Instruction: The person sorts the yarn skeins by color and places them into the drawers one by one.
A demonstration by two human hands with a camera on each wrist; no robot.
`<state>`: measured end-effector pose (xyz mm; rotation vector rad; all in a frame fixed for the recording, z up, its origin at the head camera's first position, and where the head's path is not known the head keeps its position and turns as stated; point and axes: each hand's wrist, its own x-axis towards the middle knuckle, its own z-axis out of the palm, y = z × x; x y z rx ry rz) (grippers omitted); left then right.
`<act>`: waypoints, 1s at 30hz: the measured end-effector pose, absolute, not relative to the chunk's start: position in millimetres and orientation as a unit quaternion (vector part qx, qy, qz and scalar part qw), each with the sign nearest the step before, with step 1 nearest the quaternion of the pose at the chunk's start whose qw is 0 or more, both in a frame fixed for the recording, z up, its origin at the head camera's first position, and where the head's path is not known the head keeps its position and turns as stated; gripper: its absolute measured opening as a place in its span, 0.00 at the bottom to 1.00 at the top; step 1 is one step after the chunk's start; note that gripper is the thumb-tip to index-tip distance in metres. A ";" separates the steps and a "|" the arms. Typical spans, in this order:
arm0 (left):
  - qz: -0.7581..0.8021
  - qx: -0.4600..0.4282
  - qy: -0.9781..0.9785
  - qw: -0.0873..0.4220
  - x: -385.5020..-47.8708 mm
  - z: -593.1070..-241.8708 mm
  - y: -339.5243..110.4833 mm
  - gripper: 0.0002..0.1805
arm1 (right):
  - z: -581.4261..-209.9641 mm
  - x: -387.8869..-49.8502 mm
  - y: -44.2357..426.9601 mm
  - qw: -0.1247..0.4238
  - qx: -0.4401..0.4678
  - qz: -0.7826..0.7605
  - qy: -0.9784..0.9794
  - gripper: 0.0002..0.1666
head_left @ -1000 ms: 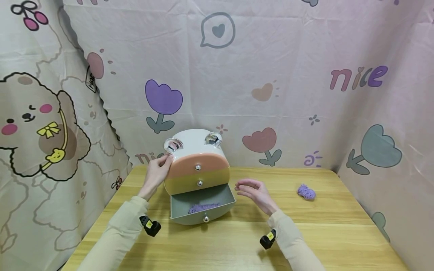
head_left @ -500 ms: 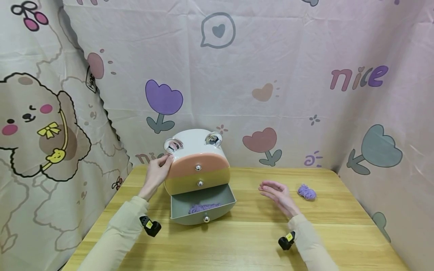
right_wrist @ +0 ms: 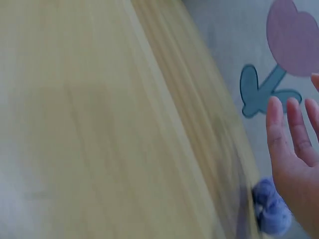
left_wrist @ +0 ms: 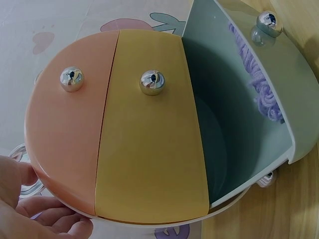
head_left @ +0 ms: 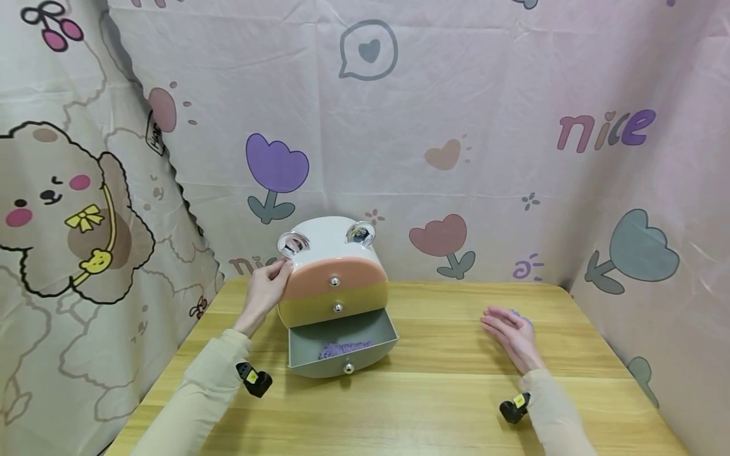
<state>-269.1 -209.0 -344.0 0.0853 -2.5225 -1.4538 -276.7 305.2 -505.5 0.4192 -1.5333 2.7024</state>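
Note:
A small drawer organizer (head_left: 336, 272) stands on the table, white on top with silver ring ears. Its orange and yellow drawers are in; the grey-green bottom drawer (left_wrist: 239, 114) is pulled out. Inside that drawer lies a bundle of purple yarn (head_left: 344, 349). My left hand (head_left: 265, 291) holds the organizer's upper left edge by an ear, thumb and fingers bent against it. Over the table's right side is my right hand (head_left: 512, 335), holding nothing, its fingers extended. Another purple yarn bundle (right_wrist: 271, 206) lies just behind it, mostly hidden by the hand in the head view.
The wooden table (head_left: 433, 405) reaches back to a patterned cloth (head_left: 502, 88), which also hangs at both sides. Each sleeve carries a small black camera, one at the left wrist (head_left: 255, 381) and one at the right (head_left: 515, 408).
My right hand has moved rightward from beside the open drawer to the loose yarn bundle, now covering much of it. The left hand and the organizer have stayed put.

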 end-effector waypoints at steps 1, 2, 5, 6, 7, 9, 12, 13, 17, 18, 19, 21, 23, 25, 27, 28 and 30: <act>-0.497 0.029 -0.860 0.114 -269.1 -343.9 -208.9 0.29 | -506.5 -275.9 308.4 0.014 0.133 0.865 -0.484 0.22; -0.497 0.029 -0.860 0.115 -269.3 -344.1 -209.0 0.29 | -507.2 -274.8 311.0 0.026 0.132 0.868 -0.477 0.23; -0.498 0.030 -0.859 0.114 -269.6 -344.9 -209.3 0.29 | -508.7 -272.0 318.0 0.052 0.122 0.878 -0.460 0.23; -0.497 0.031 -0.859 0.113 -269.7 -345.1 -209.4 0.29 | -508.8 -271.3 319.9 0.062 0.117 0.881 -0.455 0.23; -0.497 0.032 -0.860 0.113 -269.5 -345.0 -209.3 0.29 | -508.7 -270.7 321.6 0.070 0.110 0.883 -0.450 0.23; -0.496 0.031 -0.860 0.112 -269.1 -344.7 -209.2 0.29 | -508.0 -270.0 324.6 0.087 0.099 0.888 -0.441 0.22; -0.496 0.032 -0.861 0.108 -268.8 -343.7 -209.0 0.30 | -506.5 -270.4 327.8 0.124 0.067 0.886 -0.441 0.21; -0.496 0.032 -0.861 0.107 -268.7 -343.4 -208.9 0.30 | -505.9 -271.0 328.4 0.139 0.049 0.883 -0.445 0.21; -0.495 0.033 -0.862 0.104 -269.2 -343.4 -209.0 0.30 | -504.4 -274.5 327.8 0.200 -0.051 0.848 -0.488 0.19; -0.495 0.033 -0.862 0.105 -269.3 -343.5 -209.1 0.30 | -504.2 -275.4 327.0 0.211 -0.077 0.833 -0.505 0.19; -0.495 0.033 -0.862 0.106 -269.4 -343.5 -209.0 0.29 | -504.1 -276.2 326.2 0.223 -0.101 0.819 -0.519 0.20; -0.495 0.032 -0.861 0.108 -269.4 -343.4 -208.9 0.29 | -504.0 -277.4 324.5 0.239 -0.139 0.789 -0.548 0.21; -0.495 0.030 -0.862 0.109 -269.5 -343.3 -208.9 0.29 | -503.9 -277.5 323.4 0.246 -0.164 0.765 -0.572 0.22; -0.494 0.030 -0.862 0.109 -269.6 -343.3 -209.0 0.29 | -503.6 -277.4 323.2 0.248 -0.182 0.751 -0.585 0.22; -0.495 0.029 -0.862 0.110 -269.8 -343.5 -208.9 0.29 | -502.9 -276.8 323.7 0.247 -0.198 0.736 -0.598 0.22; -0.496 0.029 -0.861 0.110 -269.8 -343.5 -209.0 0.29 | -502.7 -276.4 324.2 0.246 -0.206 0.728 -0.607 0.22; -0.496 0.029 -0.861 0.111 -269.7 -343.6 -209.0 0.29 | -502.5 -276.2 325.1 0.245 -0.220 0.714 -0.618 0.22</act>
